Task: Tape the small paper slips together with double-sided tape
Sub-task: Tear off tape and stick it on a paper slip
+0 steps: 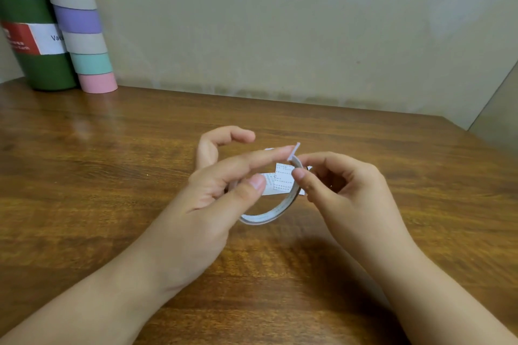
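**Tape end lifted above the slips**

Over the middle of the table [84, 176], the left hand [213, 193] grips the tape roll [269, 217], forefinger stretched toward the lifted tape end [293, 152]. The right hand [342, 190] pinches the roll just below that tab. The paper slips [283, 180] lie flat directly beneath, between both hands, long axis running left-right, about equally near each.

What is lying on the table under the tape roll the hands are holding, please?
Printed paper slips lie on the table, seen through the tape roll. Both hands cover their ends, so their number is unclear.
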Motion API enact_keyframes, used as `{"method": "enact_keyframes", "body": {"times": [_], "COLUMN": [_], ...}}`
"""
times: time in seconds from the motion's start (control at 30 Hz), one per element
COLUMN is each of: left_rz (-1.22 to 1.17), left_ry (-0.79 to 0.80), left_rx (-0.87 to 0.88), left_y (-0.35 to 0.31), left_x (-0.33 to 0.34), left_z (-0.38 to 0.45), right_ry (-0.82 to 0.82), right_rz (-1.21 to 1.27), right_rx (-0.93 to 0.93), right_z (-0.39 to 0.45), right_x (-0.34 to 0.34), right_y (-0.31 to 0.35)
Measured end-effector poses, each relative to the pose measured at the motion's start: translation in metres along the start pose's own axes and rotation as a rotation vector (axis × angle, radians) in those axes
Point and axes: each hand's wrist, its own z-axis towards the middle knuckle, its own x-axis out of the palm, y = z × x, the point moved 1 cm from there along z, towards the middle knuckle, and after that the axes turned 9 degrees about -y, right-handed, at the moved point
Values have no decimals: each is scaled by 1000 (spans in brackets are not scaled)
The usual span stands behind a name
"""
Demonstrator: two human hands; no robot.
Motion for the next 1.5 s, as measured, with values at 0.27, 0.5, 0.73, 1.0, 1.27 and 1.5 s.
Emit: {"method": "enact_keyframes", "body": {"times": [0.27, 0.5, 0.73, 1.0, 1.27, 1.5], "left_rz": [-401, -311, -73, 212, 531, 605], "left_ry": [183, 40, -3, 90, 86, 45], "left_rx": [-161, -183, -213, -52, 175, 260], "left_y": [-6, -8, -5, 1, 8, 8], "left_x": [-1, -9, 0, 1, 2, 2], "left_z": [-1, 1, 6, -2, -4, -3], "right_ry": [56, 28, -44, -40, 8, 56], "right_rz": [53, 185, 218, 221, 167, 189], "right_rx": [84, 92, -13, 38, 93, 144], "right_z": [-2, -4, -10, -10, -10, -10], "right_x": [4, 6, 1, -1, -3, -4], "right_y": [1, 3, 17, 20, 20, 21]}}
